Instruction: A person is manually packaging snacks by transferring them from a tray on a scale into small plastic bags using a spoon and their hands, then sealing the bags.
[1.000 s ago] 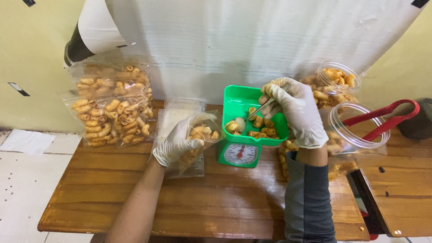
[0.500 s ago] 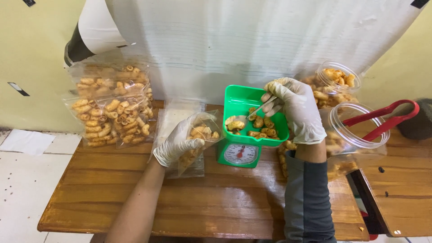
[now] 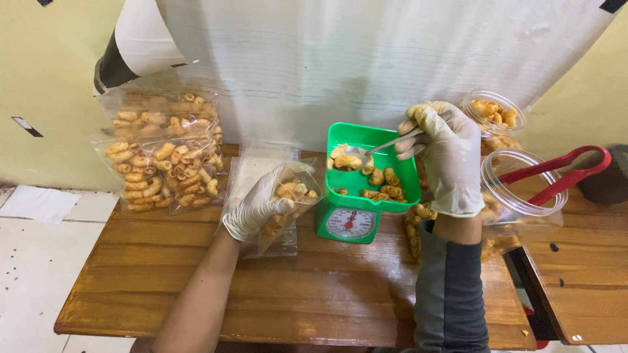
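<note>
My right hand (image 3: pixel 446 153), in a white glove, holds a metal spoon (image 3: pixel 366 152) loaded with a few golden curled snacks, lifted above the green tray (image 3: pixel 347 134) of a small green kitchen scale (image 3: pixel 348 224). More snacks lie in the tray. My left hand (image 3: pixel 256 209), also gloved, holds open a clear plastic bag (image 3: pixel 288 196) partly filled with the same snacks, just left of the scale.
Filled clear snack bags (image 3: pixel 160 153) are stacked at the back left of the wooden table (image 3: pixel 294 294). Two clear plastic jars (image 3: pixel 517 189) of snacks stand at the right, one with red tongs (image 3: pixel 562 173) resting on its rim. Flat bags lie under my left hand.
My right hand has risen and lifted the spoon out of the tray with a scoop of snacks. The left hand and bag have stayed almost still.
</note>
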